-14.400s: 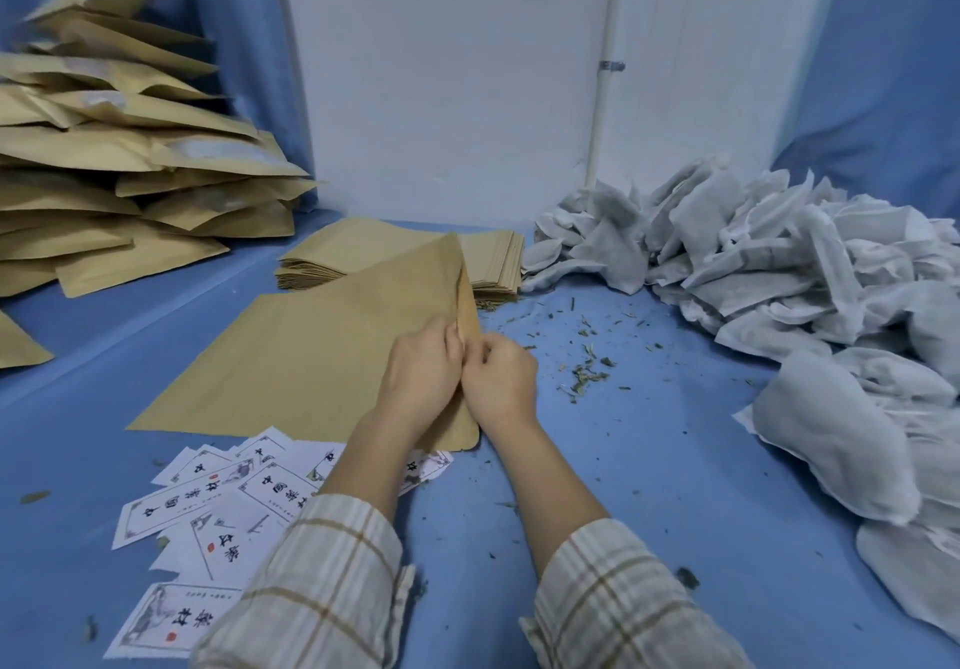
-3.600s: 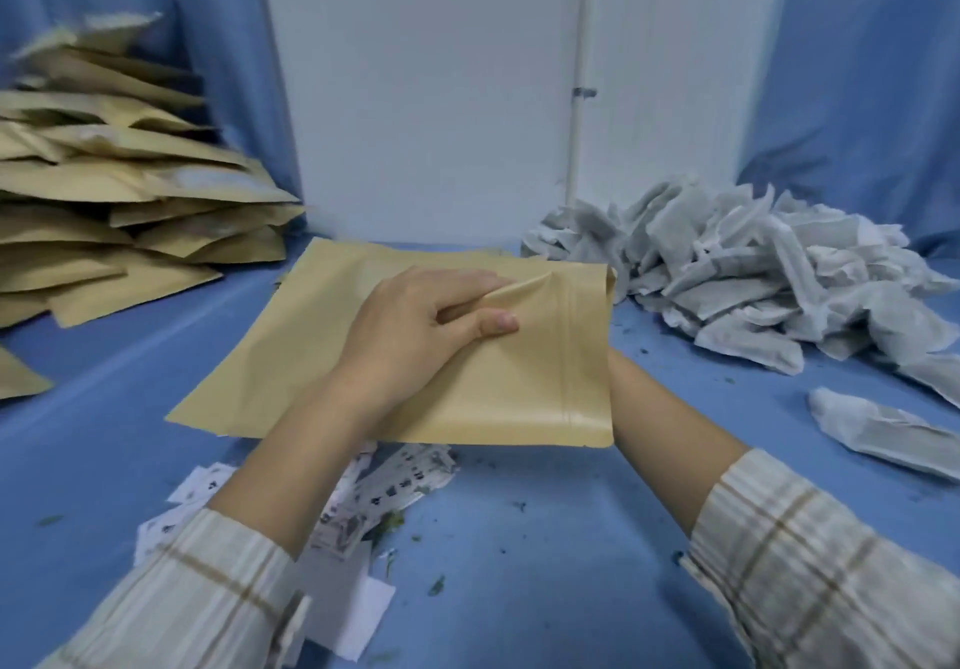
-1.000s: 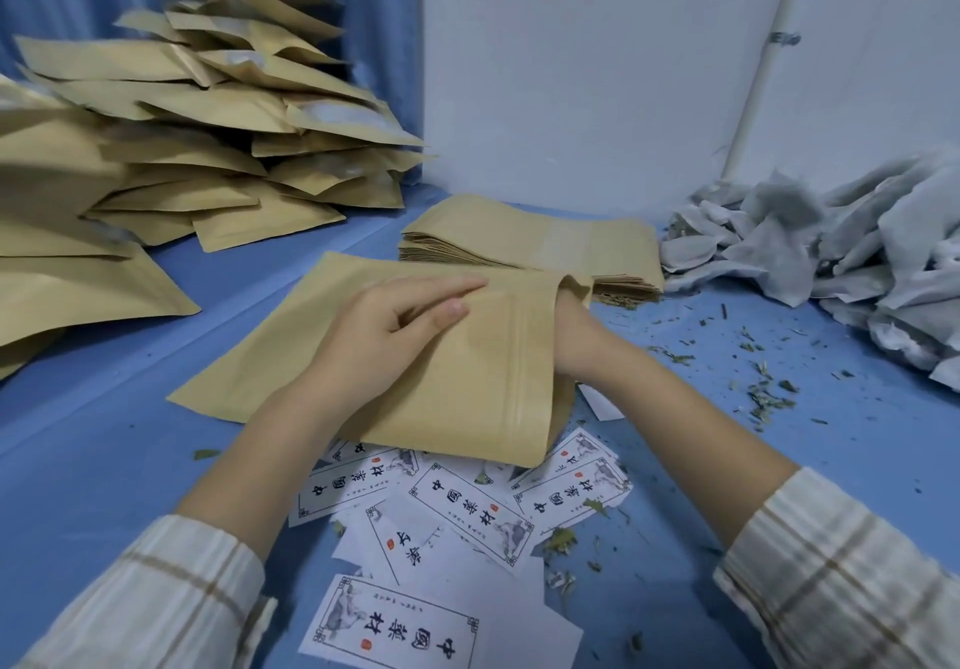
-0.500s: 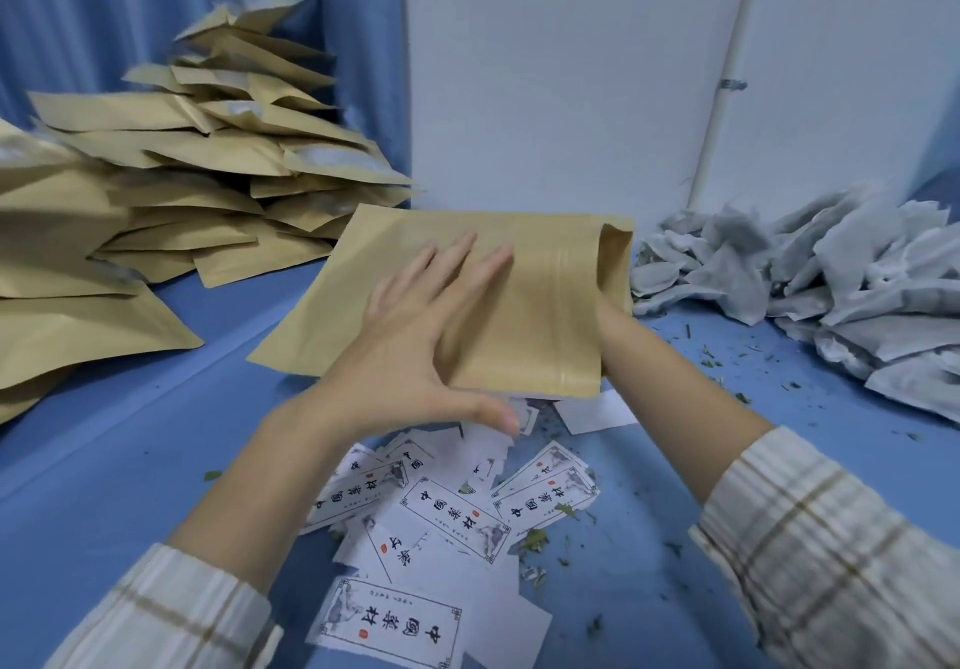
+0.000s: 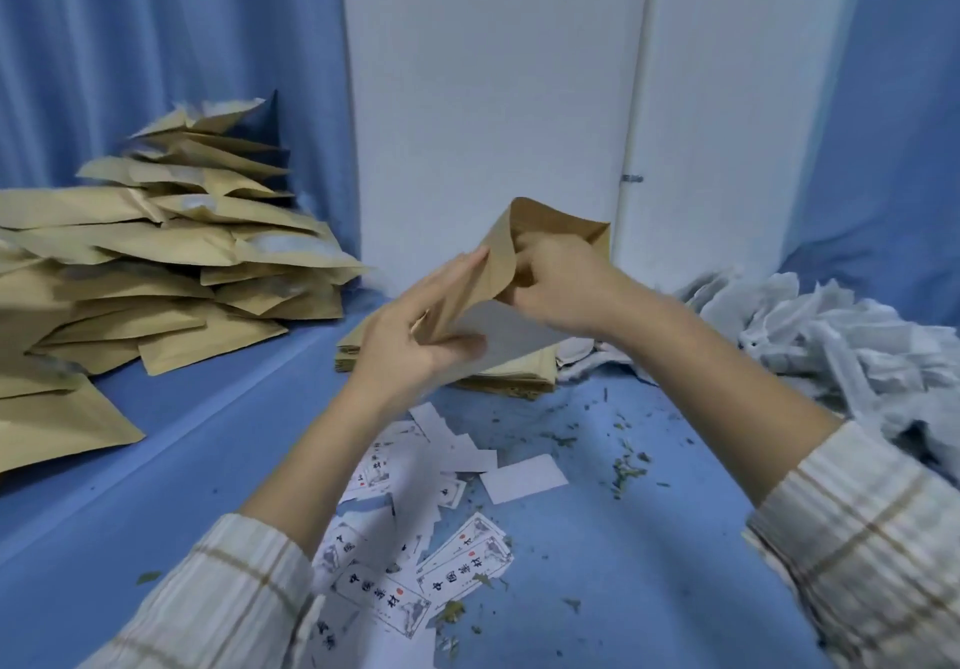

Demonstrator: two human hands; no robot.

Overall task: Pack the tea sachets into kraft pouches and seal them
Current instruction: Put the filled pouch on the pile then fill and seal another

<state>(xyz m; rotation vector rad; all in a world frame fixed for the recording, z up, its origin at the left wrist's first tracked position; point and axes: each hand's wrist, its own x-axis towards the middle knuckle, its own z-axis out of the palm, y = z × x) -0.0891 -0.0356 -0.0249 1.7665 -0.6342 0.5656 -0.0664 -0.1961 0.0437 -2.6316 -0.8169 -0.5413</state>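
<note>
I hold one kraft pouch (image 5: pixel 501 253) in my two hands; I see one stack of empty pouches (image 5: pixel 511 375), one heap of filled pouches (image 5: pixel 171 273), one sachet pile (image 5: pixel 841 341), and labels (image 5: pixel 410 538) too scattered to count.

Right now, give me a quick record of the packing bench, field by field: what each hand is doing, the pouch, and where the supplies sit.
left hand: grips the lower part of the pouch
right hand: fingers curled at the pouch mouth, holding it open
pouch: held up above the table, mouth open
sachets: loose white heap at the right
filled pouches: piled at the left
flat pouches: stack behind the hands
labels: scattered on the table near the sleeves
table: blue, strewn with tea crumbs
</note>
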